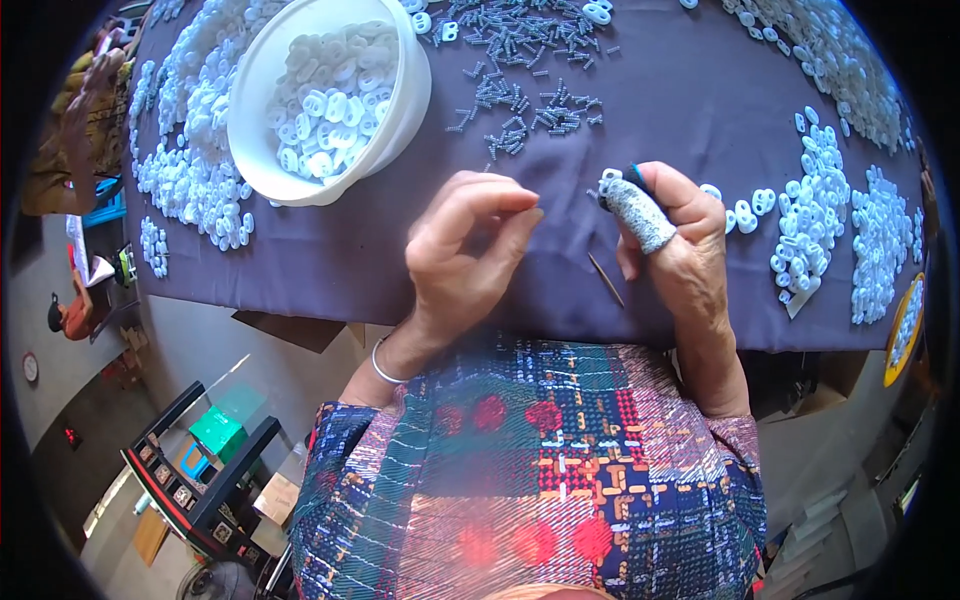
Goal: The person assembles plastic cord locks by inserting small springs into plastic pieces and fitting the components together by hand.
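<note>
My left hand (470, 245) hovers over the dark purple tablecloth (650, 100), thumb and forefinger pinched together; anything between them is too small to make out. My right hand (670, 230), its forefinger wrapped in a grey fabric cot, grips a small white plastic piece (610, 178) along with a dark tool. A thin wooden stick (606, 279) lies on the cloth between the hands. Small grey screws (525, 100) are scattered just beyond my fingers. A white bowl (405, 110) filled with white plastic pieces stands at the far left.
Heaps of white plastic pieces lie along the left (190, 160) and right (840, 210) of the table. A yellow dish (905, 330) sits at the right edge. Another person (85, 120) sits at the far left. A black chair (200, 470) stands on the floor lower left.
</note>
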{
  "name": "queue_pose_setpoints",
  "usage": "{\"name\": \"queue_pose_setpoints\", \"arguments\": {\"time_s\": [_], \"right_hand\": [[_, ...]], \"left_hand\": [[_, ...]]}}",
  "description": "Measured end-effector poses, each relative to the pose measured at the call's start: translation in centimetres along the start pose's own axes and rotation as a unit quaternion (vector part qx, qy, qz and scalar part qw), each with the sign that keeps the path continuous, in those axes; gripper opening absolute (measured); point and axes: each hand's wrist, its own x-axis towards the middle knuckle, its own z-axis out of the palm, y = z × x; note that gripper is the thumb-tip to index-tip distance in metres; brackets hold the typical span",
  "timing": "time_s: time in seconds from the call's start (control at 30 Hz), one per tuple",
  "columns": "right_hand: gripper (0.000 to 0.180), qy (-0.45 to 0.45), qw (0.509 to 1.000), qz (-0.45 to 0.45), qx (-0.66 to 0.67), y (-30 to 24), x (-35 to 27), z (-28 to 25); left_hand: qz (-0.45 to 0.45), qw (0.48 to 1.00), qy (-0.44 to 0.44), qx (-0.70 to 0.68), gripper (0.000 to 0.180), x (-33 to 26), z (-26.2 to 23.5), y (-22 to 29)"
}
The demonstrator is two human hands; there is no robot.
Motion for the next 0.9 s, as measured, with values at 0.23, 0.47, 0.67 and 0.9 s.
{"name": "queue_pose_setpoints", "arguments": {"time_s": [0.23,0.47,0.67,0.9], "right_hand": [[0.017,0.039,0.993,-0.074,0.080,0.3,0.1,-1.2],[0.027,0.086,0.940,-0.228,0.240,0.7,0.3,-3.0],[0.025,0.091,0.941,-0.209,0.250,0.4,-0.1,-2.5],[0.027,0.092,0.951,-0.182,0.232,0.2,-0.2,-2.1]], "left_hand": [[0.030,0.988,-0.031,0.145,0.015,0.6,-0.2,1.2],[0.090,0.954,-0.129,0.254,0.018,1.9,0.1,1.9],[0.137,0.930,-0.159,0.301,0.017,4.5,1.0,1.8],[0.106,0.926,-0.086,0.351,0.021,4.4,-0.3,1.1]]}}
